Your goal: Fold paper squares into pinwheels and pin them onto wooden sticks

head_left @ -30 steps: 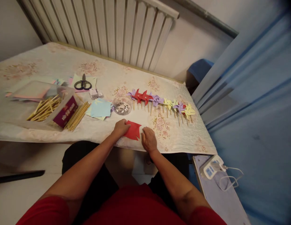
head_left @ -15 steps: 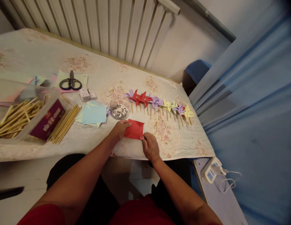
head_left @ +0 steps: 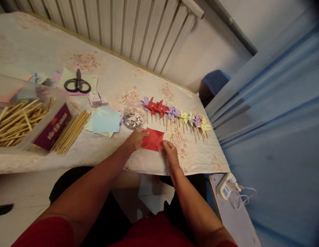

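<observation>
A red paper square (head_left: 152,140) lies near the front edge of the table. My left hand (head_left: 135,139) holds its left edge with the fingers closed on the paper. My right hand (head_left: 170,153) pinches its lower right corner. Just behind the paper stands a small clear bowl (head_left: 133,117) with shiny bits in it. A row of several finished paper pinwheels (head_left: 174,113) on sticks, in purple, red and yellow, lies to the right of the bowl.
Light blue paper squares (head_left: 105,121), loose wooden sticks (head_left: 70,131), a clear box (head_left: 20,118) of sticks with a maroon pack, black scissors (head_left: 77,84) and small white boxes (head_left: 97,99) lie to the left. A power strip (head_left: 226,185) sits on a ledge at the right.
The view has swung left and down. Both hands have lifted and turned the red paper slightly away from the table's edge, keeping hold of it.
</observation>
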`<state>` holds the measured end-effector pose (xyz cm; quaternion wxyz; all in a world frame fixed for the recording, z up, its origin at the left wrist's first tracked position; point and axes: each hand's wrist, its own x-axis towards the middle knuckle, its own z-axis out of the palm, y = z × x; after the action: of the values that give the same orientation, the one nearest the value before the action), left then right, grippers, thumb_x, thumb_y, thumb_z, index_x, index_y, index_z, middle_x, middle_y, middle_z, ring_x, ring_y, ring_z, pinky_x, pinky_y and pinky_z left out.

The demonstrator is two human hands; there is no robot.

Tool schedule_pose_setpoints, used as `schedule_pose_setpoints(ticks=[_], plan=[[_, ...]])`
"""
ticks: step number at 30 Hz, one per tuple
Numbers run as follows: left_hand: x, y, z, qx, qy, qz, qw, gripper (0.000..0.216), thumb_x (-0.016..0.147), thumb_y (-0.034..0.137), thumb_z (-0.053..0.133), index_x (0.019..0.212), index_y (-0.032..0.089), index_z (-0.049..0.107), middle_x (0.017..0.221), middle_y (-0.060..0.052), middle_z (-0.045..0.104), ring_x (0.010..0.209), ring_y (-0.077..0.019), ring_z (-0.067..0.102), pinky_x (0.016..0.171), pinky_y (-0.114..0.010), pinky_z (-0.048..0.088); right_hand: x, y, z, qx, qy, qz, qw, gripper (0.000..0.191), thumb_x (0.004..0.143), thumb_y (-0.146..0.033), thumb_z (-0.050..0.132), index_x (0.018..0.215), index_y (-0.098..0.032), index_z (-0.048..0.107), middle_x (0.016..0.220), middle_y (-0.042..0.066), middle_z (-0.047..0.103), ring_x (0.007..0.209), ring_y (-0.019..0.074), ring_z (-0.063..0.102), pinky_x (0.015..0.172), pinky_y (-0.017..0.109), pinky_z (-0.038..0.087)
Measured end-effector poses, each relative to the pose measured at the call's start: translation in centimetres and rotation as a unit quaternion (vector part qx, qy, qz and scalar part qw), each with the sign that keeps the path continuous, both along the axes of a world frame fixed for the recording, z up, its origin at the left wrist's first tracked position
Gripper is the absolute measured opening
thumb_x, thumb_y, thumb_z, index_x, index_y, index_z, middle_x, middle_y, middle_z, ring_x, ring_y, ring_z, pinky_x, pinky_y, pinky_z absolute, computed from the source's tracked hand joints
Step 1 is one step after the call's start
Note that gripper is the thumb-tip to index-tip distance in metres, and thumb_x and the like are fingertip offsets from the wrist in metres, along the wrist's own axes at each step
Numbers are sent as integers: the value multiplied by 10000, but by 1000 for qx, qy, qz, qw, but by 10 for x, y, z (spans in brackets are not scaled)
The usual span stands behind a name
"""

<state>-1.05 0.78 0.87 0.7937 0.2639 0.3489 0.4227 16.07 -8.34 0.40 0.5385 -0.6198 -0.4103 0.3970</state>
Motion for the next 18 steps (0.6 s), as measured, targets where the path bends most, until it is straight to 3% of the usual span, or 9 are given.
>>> schedule_pose_setpoints(ticks=[3,6,14,18], plan=[[4,-1,-5,4,7,3,1000,157,664,126,717,745,141,584,675,-10,664,604,-128,636,632,-265,525,-11,10,11,-25,138,50,989,284,703,-436,787,827,-192,707,813,16,743,774,186,680,804,322,540],[5,0,-9,9,10,-7,1000,157,669,147,721,763,144,596,689,-8,665,623,-131,636,651,-274,529,-22,17,20,-47,207,92,973,389,610,-396,857,907,-184,720,875,47,768,810,230,712,791,362,571],[5,-2,-7,42,24,-22,999,208,669,198,732,726,164,535,653,13,614,577,-112,596,601,-253,499,-35,25,17,-70,226,58,970,414,552,-224,864,930,-142,716,876,55,780,757,211,728,822,356,595],[3,-5,4,75,83,-8,994,232,759,306,695,830,172,519,704,14,612,579,-109,589,566,-235,470,-30,29,17,-70,211,38,974,401,562,-210,839,937,-144,711,881,53,779,756,211,727,792,348,601]])
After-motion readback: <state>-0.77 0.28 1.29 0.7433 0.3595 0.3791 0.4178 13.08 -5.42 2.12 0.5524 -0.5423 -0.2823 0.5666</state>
